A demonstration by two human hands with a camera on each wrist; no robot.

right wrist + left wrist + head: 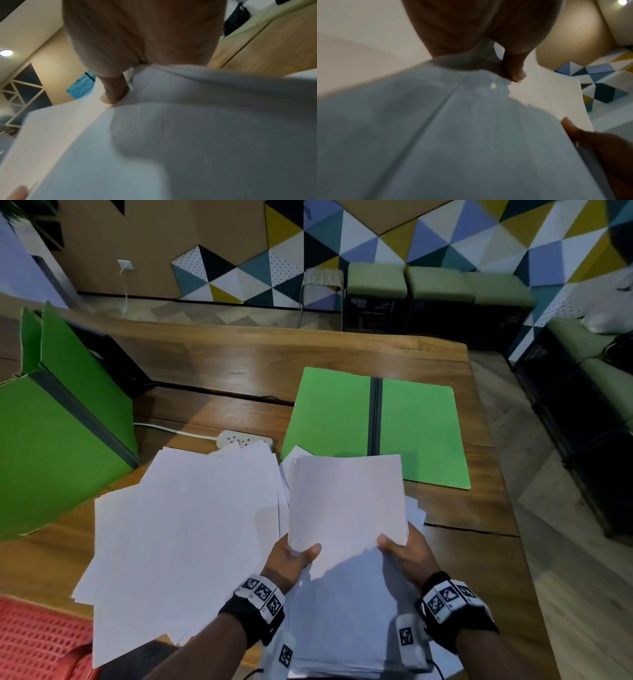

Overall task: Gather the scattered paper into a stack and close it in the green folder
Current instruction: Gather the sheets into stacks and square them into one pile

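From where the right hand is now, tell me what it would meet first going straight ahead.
Probably the open green folder lying flat beyond; the right hand and left hand hold a paper bundle whose far edge already overlaps it. Height is unclear.

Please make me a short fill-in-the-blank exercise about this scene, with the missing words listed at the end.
1. Both hands hold a bundle of white ____ above the table.
2. The green folder lies ____ on the table, not closed.
3. The left hand grips the bundle's near ____ corner, the right hand the other.

Missing words: paper; open; left

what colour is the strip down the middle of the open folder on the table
Dark grey to black, between two green halves of the folder; the head view shows it best.
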